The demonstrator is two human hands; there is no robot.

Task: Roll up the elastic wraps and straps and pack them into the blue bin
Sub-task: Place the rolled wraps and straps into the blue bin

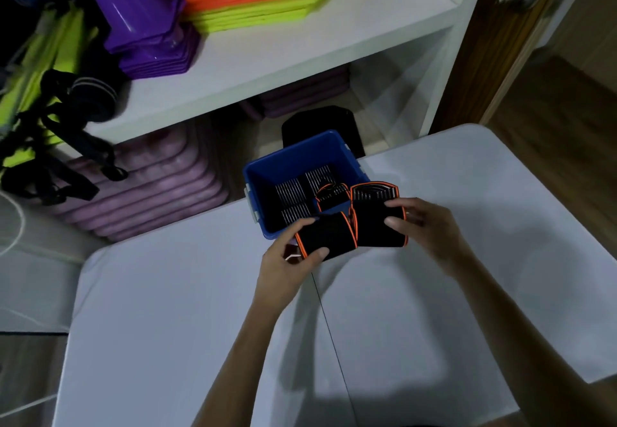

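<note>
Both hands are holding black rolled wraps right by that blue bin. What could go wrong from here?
1. The left hand pinches its rolled wrap only at the ends, so it might spring loose and unroll.
2. The blue bin sits at the white table edge; a push while packing the right hand's wrap could tip it off.

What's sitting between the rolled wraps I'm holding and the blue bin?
Nothing visible. The left hand and right hand hold the black, orange-edged rolled wraps at the near rim of the blue plastic bin, which is open-topped. Rolls already inside leave dark gaps.
</note>
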